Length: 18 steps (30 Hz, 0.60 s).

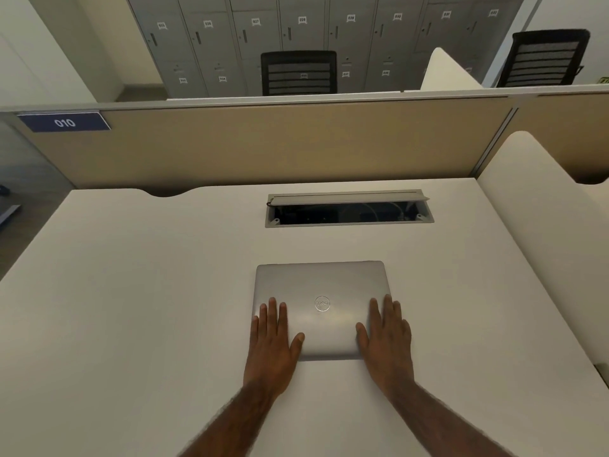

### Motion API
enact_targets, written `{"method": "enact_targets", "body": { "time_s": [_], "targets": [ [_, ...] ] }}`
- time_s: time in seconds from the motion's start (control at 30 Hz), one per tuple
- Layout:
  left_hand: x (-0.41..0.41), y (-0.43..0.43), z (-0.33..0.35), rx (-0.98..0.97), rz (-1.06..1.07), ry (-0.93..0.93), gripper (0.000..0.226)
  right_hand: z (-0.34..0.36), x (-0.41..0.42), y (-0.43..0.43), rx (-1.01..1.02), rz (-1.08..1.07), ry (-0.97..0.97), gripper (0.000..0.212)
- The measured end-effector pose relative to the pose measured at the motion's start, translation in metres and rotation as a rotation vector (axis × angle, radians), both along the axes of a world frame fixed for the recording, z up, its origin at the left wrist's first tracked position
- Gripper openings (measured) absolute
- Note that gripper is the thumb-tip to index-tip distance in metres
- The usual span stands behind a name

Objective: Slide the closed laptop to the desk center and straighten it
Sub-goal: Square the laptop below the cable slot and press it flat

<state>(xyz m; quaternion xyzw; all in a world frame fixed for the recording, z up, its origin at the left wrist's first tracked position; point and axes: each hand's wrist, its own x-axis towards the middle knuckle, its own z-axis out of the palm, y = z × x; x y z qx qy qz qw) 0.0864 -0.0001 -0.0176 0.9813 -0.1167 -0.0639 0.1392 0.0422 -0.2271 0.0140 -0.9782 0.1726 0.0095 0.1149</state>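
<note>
A closed silver laptop (321,285) with a round logo on its lid lies flat on the white desk (148,291), slightly right of the middle, its edges roughly parallel to the desk's back edge. My left hand (273,341) rests palm down on the lid's near left corner, fingers spread, and partly overhangs the left edge. My right hand (385,338) lies palm down on the near right corner, fingers spread, covering that corner. Neither hand curls around the laptop.
An open cable tray (349,209) with its grey flap raised is set into the desk behind the laptop. A beige partition (280,143) closes the back. A white side divider (540,206) rises at the right. Black chairs and grey lockers stand beyond.
</note>
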Motion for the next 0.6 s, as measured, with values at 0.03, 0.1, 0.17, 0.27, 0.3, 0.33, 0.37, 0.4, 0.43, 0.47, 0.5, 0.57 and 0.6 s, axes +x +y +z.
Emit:
{"method": "enact_targets", "body": {
  "time_s": [0.03,0.1,0.17,0.27,0.3,0.33,0.37,0.4,0.43,0.47,0.5,0.57,0.6],
  "targets": [
    [-0.001,0.0,0.0,0.023,-0.004,0.0,0.08,0.0,-0.002,0.001,-0.005,0.011,-0.003,0.073],
    [-0.002,0.0,-0.001,0.051,-0.007,0.007,0.083,0.001,-0.004,0.002,-0.007,0.026,0.017,0.081],
    [-0.003,0.0,-0.001,0.058,-0.006,0.016,0.084,-0.002,-0.005,0.001,-0.023,0.032,0.035,0.095],
    [-0.009,0.002,-0.002,0.072,-0.01,0.003,0.083,-0.002,-0.01,0.008,-0.03,0.002,0.015,0.096],
    [-0.012,0.003,-0.001,0.072,-0.008,0.008,0.081,-0.004,-0.014,0.012,-0.033,0.006,0.006,0.094],
    [-0.015,0.004,-0.002,0.065,-0.01,0.014,0.079,-0.005,-0.019,0.016,-0.031,0.015,0.005,0.091],
    [-0.018,0.005,-0.002,0.059,-0.021,0.032,0.078,-0.008,-0.024,0.02,-0.024,0.038,0.006,0.089],
    [-0.021,0.004,-0.001,0.036,-0.033,0.043,0.078,-0.011,-0.028,0.024,-0.014,0.065,0.002,0.087],
    [-0.023,0.003,0.001,0.02,-0.041,0.051,0.08,-0.013,-0.031,0.027,-0.004,0.091,-0.008,0.084],
    [-0.024,0.002,0.005,0.038,-0.047,0.02,0.082,-0.016,-0.033,0.029,-0.003,0.108,-0.018,0.079],
    [-0.024,0.002,0.013,0.093,-0.041,0.003,0.085,-0.016,-0.033,0.031,0.009,0.123,-0.021,0.075],
    [-0.022,-0.001,0.026,0.153,-0.054,-0.097,0.076,-0.017,-0.029,0.031,0.008,0.131,-0.076,0.073],
    [-0.02,-0.001,0.034,0.194,-0.076,-0.192,0.069,-0.017,-0.026,0.03,0.014,0.133,-0.097,0.073]
  ]
}}
